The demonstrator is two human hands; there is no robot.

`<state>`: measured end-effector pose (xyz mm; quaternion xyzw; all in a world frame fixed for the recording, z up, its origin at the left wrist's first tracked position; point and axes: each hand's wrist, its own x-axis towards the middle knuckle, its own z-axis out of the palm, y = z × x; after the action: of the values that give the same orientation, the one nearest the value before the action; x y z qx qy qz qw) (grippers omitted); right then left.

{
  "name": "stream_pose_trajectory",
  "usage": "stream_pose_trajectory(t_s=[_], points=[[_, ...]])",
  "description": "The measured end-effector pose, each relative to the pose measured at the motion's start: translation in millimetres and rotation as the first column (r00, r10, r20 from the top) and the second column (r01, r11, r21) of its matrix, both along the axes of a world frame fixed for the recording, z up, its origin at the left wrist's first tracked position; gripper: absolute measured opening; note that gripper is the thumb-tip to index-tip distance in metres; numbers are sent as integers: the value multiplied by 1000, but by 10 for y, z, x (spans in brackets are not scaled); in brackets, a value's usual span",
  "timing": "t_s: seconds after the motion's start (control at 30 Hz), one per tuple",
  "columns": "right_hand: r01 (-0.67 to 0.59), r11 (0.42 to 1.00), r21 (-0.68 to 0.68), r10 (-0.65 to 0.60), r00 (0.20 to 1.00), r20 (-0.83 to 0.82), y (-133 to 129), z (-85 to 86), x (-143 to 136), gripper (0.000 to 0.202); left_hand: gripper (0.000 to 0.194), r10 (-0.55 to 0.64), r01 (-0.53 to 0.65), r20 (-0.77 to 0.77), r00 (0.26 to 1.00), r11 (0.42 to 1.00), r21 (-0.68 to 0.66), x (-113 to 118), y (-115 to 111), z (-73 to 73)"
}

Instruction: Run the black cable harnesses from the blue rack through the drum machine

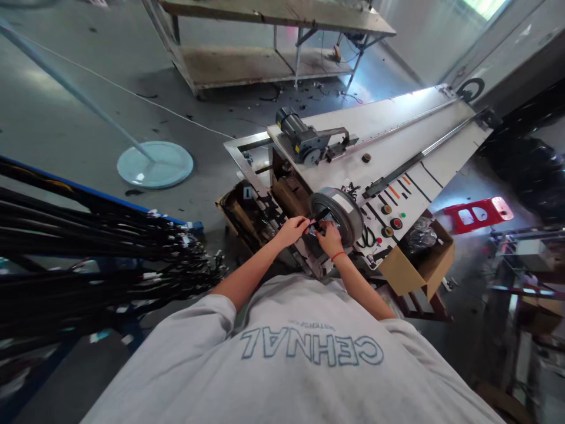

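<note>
My left hand (292,231) is closed, its fingertips pinching a dark, narrow piece that looks like a black strip (321,215). Close beside it, my right hand (330,239), with a red band on the wrist, also has its fingers closed on the strip. Both hands are at the near left corner of a white-topped bench machine (335,171). Just beyond the right hand stands a large round grey spool (353,215) with a pale label. The fingers partly hide the strip, and its exact kind is too small to tell.
A motor unit (300,135) and a long metal rail (424,154) sit on the bench. An open cardboard box (401,272) is at its right end. Bundles of black cables (110,247) hang on a blue rack at left. A red plastic stool (479,213) lies on the floor.
</note>
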<state>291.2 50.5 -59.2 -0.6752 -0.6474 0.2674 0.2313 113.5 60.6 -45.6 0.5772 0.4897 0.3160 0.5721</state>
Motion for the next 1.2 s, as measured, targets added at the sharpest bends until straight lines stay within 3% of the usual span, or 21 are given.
stream_pose_trajectory(t_s=[0.13, 0.23, 0.33, 0.53, 0.7, 0.8, 0.97, 1.1, 1.2], points=[[-36, 999, 5, 36, 999, -25, -12, -6, 25, 10, 32, 0, 0, 39, 999, 1000, -7, -21, -31, -28], [10, 995, 97, -4, 998, -59, -23, -21, 33, 8, 32, 7, -6, 47, 999, 1000, -17, -14, -36, -34], [44, 997, 61, -40, 997, -58, 8, -24, 25, 10, 32, 18, -18, 32, 999, 1000, -20, -7, -31, -13], [-38, 995, 97, 49, 993, -108, 10, 13, 35, 5, 32, 5, -5, 14, 1000, 1000, 8, -53, -40, -3], [-57, 997, -45, 43, 962, -269, -64, 55, 48, 8, 34, 12, -8, -59, 998, 999, 53, -129, -46, -26], [-86, 996, -30, 72, 946, -317, -96, 142, 43, 18, 35, -3, 9, -100, 995, 998, 56, -142, -57, -24], [-97, 987, 129, 126, 961, -245, -88, 295, -48, 16, 32, -53, 90, -214, 975, 982, 167, -66, -155, -97], [-287, 948, 139, 305, 944, -126, 31, 366, -106, 49, 33, -95, 140, -265, 960, 977, 158, -7, -192, -139], [-363, 924, 118, 363, 932, 20, 121, 395, -115, 51, 33, -81, 139, -297, 951, 974, 179, -7, -220, -97]])
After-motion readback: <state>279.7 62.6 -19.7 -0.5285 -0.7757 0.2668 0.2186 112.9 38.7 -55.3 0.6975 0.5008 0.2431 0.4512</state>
